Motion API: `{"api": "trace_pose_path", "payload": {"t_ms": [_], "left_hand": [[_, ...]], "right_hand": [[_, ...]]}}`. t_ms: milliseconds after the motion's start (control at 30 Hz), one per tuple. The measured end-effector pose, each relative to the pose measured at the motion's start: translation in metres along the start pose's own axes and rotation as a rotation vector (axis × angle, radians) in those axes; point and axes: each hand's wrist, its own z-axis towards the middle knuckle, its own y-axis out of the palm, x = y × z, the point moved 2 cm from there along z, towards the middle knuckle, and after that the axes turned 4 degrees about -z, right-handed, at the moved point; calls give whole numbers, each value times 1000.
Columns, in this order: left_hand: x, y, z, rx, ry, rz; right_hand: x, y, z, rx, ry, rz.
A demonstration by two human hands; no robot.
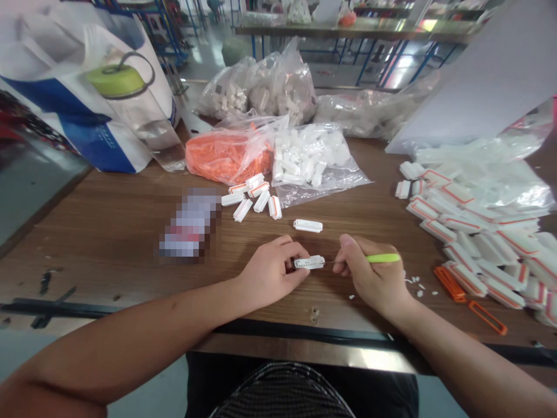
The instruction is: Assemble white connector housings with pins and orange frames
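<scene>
My left hand (278,268) is closed around a small white plastic connector housing (310,262), pinching it between thumb and fingers near the table's front. Small holes run in rows along the housing's upper face. In my right hand (376,276) is a thin metal pick with a yellow-green handle (383,258). Its fine tip points left and reaches the right end of the housing; whether it goes inside is too small to tell. Just beyond my hands lies another white housing (308,225). Tiny white bits (419,293) lie scattered beside my right wrist.
Several white housings, some with orange seals (259,189), lie behind my left hand. Beyond them are bags of orange rings (228,154) and white parts (311,154). A larger pile (487,244) and loose orange rings (487,317) sit right. A bottle (143,116) and blurred rectangle (190,222) are left.
</scene>
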Motion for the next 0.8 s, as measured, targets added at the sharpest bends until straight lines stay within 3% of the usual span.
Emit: {"api": "trace_pose_path", "payload": {"t_ms": [133,467,700,800], "left_hand": [[-1,0,0,-5,-7,14],[-1,1,1,2,5,15],[-2,1,0,-4,-2,4],[-1,1,-1,-2,-2,0]], "right_hand": [[3,-3,2,81,63,44],[2,0,2,27,52,40],[-7,0,0,-60,-179,-149],[-7,-2,-2,-6,-171,-133]]}}
